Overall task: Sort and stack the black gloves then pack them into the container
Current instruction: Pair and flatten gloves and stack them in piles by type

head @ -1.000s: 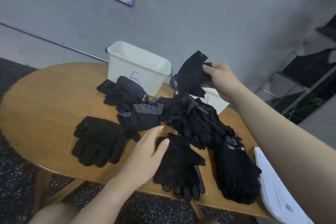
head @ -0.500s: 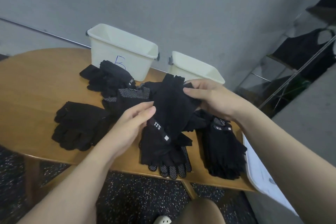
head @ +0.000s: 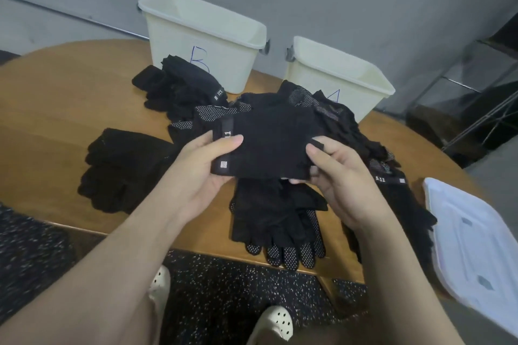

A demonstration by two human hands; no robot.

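A black fingerless glove is held level above the table between both hands. My left hand grips its cuff end, thumb on top by the label. My right hand pinches its finger end. Beneath it lies a stack of dotted-palm gloves at the table's front edge. More black gloves sit in heaps: one at the left, one by the bin marked B, a jumble in the middle and a pile at the right. Two cream bins stand behind: bin B and bin A.
The round wooden table carries everything. A white lid lies at its right edge. A grey wall stands close behind the bins. A metal rack is to the right. My feet in pale shoes show below the table edge.
My right hand brought the lifted glove down from beside the bins to in front of me. My left hand rose from the table and took its cuff end. The camera tilted downward.
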